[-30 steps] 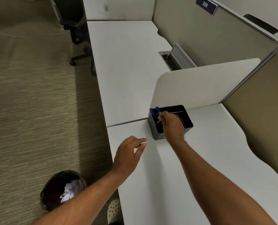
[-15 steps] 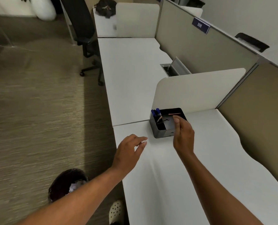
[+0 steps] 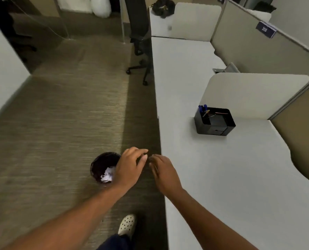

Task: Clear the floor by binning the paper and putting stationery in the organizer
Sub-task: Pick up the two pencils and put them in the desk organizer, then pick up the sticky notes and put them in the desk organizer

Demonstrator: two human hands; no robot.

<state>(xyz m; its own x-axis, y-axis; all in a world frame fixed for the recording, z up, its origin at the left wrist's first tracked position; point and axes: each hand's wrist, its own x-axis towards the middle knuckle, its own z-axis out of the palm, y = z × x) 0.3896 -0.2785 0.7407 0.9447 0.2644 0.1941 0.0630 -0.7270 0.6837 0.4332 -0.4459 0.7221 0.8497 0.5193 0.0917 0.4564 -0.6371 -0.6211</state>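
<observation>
While both hands [image 3: 146, 168] hover empty at the desk [image 3: 222, 177] edge, carpet [image 3: 59, 114] lies open.

Both hands empty, fingers loosely curled, nearly touching over bench edge: left hand [image 3: 130, 166], right hand [image 3: 165, 173]. Black organizer [image 3: 214, 121] on white bench [image 3: 231, 177], pens [image 3: 203, 110] upright in left compartment. Dark bin [image 3: 100, 164] on carpet floor [image 3: 59, 123], crumpled paper [image 3: 107, 175] inside.

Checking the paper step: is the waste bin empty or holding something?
Not empty: crumpled white paper lies inside the dark waste bin on the carpet.
</observation>
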